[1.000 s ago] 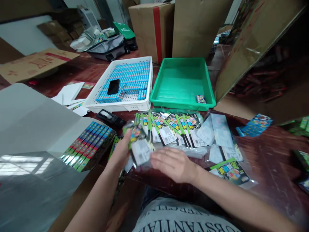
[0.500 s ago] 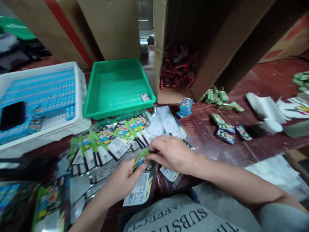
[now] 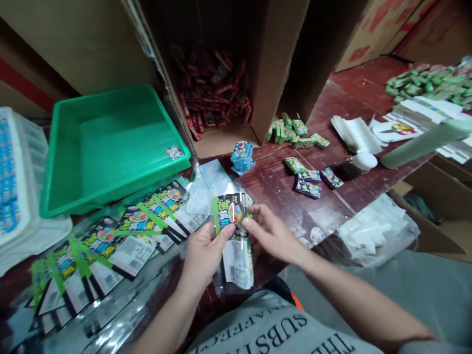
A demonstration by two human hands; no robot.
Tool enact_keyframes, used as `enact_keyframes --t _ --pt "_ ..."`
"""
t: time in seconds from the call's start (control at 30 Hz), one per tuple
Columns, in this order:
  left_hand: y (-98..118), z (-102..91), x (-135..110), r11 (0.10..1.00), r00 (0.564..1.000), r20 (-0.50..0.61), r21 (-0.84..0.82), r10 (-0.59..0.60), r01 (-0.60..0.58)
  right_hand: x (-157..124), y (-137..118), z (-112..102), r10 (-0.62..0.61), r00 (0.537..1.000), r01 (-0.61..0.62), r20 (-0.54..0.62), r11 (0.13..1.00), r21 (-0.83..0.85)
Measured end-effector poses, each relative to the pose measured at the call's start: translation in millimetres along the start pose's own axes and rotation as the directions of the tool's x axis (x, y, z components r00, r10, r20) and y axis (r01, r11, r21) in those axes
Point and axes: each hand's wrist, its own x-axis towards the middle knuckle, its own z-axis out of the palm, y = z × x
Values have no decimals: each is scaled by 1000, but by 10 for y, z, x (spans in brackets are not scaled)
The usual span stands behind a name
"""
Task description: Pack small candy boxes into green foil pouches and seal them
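Observation:
A printed packaging bag (image 3: pixel 238 268), black and green at the top with a white barcode panel below, stands tilted in front of me. My left hand (image 3: pixel 201 253) is closed on its left side, thumb across the front. On the right edge, my right hand (image 3: pixel 271 231) pinches the same bag between thumb and fingers. Similar bags (image 3: pixel 132 255) lie fanned out to the left. Just behind my hands is a clear plastic sleeve (image 3: pixel 212 179) with a pale sheet. A stack of small blue boxes (image 3: pixel 242 156) sits beyond it.
A green tray (image 3: pixel 110 172) with one small packet (image 3: pixel 174 152) stands behind the fan. Behind is a carton (image 3: pixel 275 64) with red packets (image 3: pixel 217 98). Green packets (image 3: pixel 295 132), dark packets (image 3: pixel 309 189), a white-capped jar (image 3: pixel 363 161) and scissors (image 3: pixel 400 129) lie rightward.
My view has swung right. The bag has come up flatter toward me, its front now showing. My right hand has moved from the bag's top to its right edge.

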Motion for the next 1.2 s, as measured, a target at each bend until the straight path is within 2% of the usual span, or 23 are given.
enact_keyframes --t 0.1,0.2,0.27,0.4,0.47,0.53,0.6,0.7,0.77,0.83,0.87,0.9,0.93,0.97,1.0,1.07,1.1,1.13,1.2 --pt "-173 276 61 969 996 2 232 89 -87 -143 259 237 109 983 -139 -147 967 -214" --pt "-348 394 85 853 985 -8 502 172 -144 -194 464 362 144 964 -210 -225 930 -302" --pt "-450 412 84 840 976 -39 517 213 -162 -205 553 396 145 965 -206 -218 935 -288" --pt "-547 409 37 917 963 -44 319 266 -239 -233 553 357 128 968 -182 -216 951 -251" --pt "-528 394 14 926 958 -50 275 282 -258 -286 490 282 128 978 -160 -162 966 -205" --pt "-484 363 7 929 950 -94 255 298 -267 -377 430 199 130 991 -133 -29 978 -161" --pt "-444 317 14 946 958 -96 212 269 -245 -491 405 137 130 984 -115 124 985 -125" --pt "-438 228 17 975 985 -15 149 169 -165 -607 445 76 116 964 -94 240 990 -101" --pt "-453 150 0 980 991 30 147 133 -136 -567 512 -23 80 953 -53 293 994 -96" --pt "-435 39 -5 952 989 66 267 135 -148 -387 609 -265 20 967 12 256 992 -125" --pt "-397 -31 18 903 983 78 389 165 -183 -249 669 -458 -21 984 51 175 984 -169" --pt "-331 -108 72 814 969 88 528 229 -240 -89 736 -700 -68 995 83 70 966 -246" --pt "-233 -186 163 688 943 106 658 316 -304 80 806 -980 -126 990 94 -67 929 -358" --pt "-101 -257 296 547 898 141 750 418 -372 250 877 -1283 -188 972 99 -137 868 -487" --pt "63 -312 469 418 836 192 795 515 -440 411 947 -1584 -217 967 92 -132 785 -612" --pt "466 -354 906 219 731 358 796 580 -564 692 1067 -2093 -112 994 76 7 622 -779" --pt "684 -337 1150 141 694 447 776 565 -615 810 1114 -2270 -38 995 95 89 575 -813" --pt "896 -299 1396 77 677 533 755 507 -651 912 1150 -2389 9 988 122 153 558 -821" --pt "1264 -173 1859 -5 663 674 702 327 -712 1057 1187 -2485 37 968 188 250 557 -809"
